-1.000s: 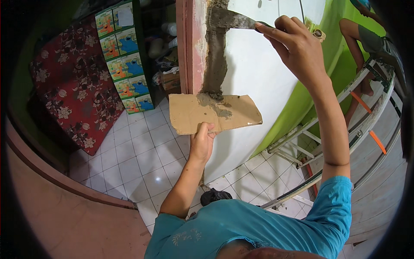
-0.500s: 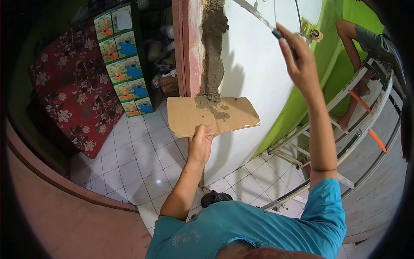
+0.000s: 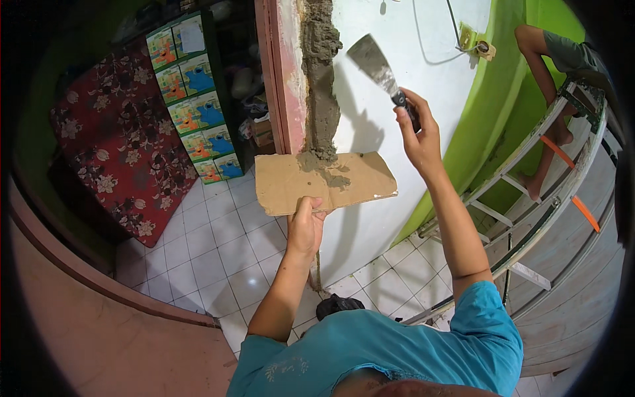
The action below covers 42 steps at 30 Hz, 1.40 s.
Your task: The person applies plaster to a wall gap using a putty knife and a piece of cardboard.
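My left hand (image 3: 305, 228) grips the near edge of a piece of cardboard (image 3: 278, 182), its thumb on top. Smears of wet grey mortar (image 3: 338, 180) lie on the board. The far edge of the board is up against the wall, below a rough vertical strip of mortar (image 3: 322, 99) beside the door frame. In my right hand (image 3: 423, 135) is a putty knife (image 3: 374, 63), held by its black handle. Its wide metal blade points up and left, apart from the wall strip, with grey residue on it.
A person's bare leg (image 3: 536, 59) shows at the right by an aluminium ladder (image 3: 509, 182). A socket with loose cable (image 3: 486, 50) is on the wall. Left stand a patterned drawer cabinet (image 3: 195, 99) and a red floral panel (image 3: 116, 142). A black bag (image 3: 337, 305) lies on the tiles.
My right hand has come down and left, bringing the putty knife's whole blade into view. The cardboard stays almost in place against the wall.
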Each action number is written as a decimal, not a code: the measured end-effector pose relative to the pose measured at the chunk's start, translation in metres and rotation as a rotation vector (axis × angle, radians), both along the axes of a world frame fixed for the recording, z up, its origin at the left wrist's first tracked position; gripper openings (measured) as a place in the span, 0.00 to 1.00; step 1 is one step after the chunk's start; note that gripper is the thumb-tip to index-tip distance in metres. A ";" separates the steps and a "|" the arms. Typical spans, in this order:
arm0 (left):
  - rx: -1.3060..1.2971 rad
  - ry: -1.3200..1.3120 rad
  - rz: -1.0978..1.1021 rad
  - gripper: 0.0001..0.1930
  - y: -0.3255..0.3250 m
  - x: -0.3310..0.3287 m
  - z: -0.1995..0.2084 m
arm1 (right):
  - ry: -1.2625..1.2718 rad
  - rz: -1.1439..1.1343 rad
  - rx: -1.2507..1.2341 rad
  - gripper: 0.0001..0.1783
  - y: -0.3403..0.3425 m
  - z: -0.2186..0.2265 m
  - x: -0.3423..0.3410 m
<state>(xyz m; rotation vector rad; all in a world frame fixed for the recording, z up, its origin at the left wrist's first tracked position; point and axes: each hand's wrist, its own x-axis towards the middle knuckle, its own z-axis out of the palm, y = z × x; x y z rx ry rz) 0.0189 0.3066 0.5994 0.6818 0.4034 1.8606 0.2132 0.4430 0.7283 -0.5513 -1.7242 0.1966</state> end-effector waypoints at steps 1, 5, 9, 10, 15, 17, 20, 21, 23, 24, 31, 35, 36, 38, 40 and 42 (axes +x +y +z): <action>-0.002 0.002 0.009 0.22 -0.001 0.000 0.001 | 0.023 0.046 -0.047 0.18 0.004 0.002 0.000; -0.026 0.012 0.048 0.25 0.002 0.002 -0.002 | -0.017 0.165 -0.090 0.21 0.005 -0.012 -0.005; -0.047 0.011 0.080 0.25 0.001 0.000 -0.004 | -0.016 0.333 -0.114 0.24 -0.026 -0.022 -0.033; -0.027 0.010 0.063 0.25 0.001 -0.002 -0.006 | -0.016 0.315 -0.122 0.23 -0.035 -0.017 -0.039; -0.015 -0.044 0.043 0.21 -0.003 0.002 0.004 | -0.051 0.036 0.096 0.21 -0.009 -0.002 -0.024; -0.040 -0.049 0.084 0.22 -0.002 0.004 0.003 | -0.146 -0.045 0.149 0.21 0.007 0.010 -0.004; -0.014 -0.025 0.055 0.23 -0.003 0.003 0.005 | -0.296 -0.120 0.372 0.21 0.019 0.041 0.017; -0.014 -0.027 0.054 0.23 -0.002 0.002 0.003 | -0.343 -0.100 0.435 0.21 0.023 0.051 0.022; -0.033 -0.014 0.063 0.24 -0.001 0.001 0.001 | -0.426 -0.188 0.527 0.21 0.026 0.068 0.027; -0.034 -0.017 0.063 0.24 -0.001 0.002 0.001 | -0.462 -0.215 0.559 0.21 0.027 0.076 0.028; -0.003 0.002 0.040 0.26 -0.001 0.002 0.003 | -0.625 -0.301 0.720 0.24 0.027 0.107 0.018; 0.003 0.007 0.039 0.25 -0.002 0.002 0.003 | -0.614 -0.303 0.730 0.24 0.035 0.130 0.011; 0.003 0.007 0.040 0.25 -0.002 0.001 0.001 | -0.614 -0.304 0.730 0.24 0.036 0.136 0.010; 0.017 -0.003 0.021 0.25 0.001 0.000 -0.002 | -0.617 -0.294 0.712 0.24 0.038 0.141 0.008; 0.011 0.005 0.024 0.25 0.000 0.000 -0.001 | -0.599 -0.252 0.699 0.25 0.037 0.137 0.010; 0.007 0.004 0.022 0.25 0.000 0.001 -0.001 | -0.591 -0.211 0.687 0.25 0.036 0.133 0.010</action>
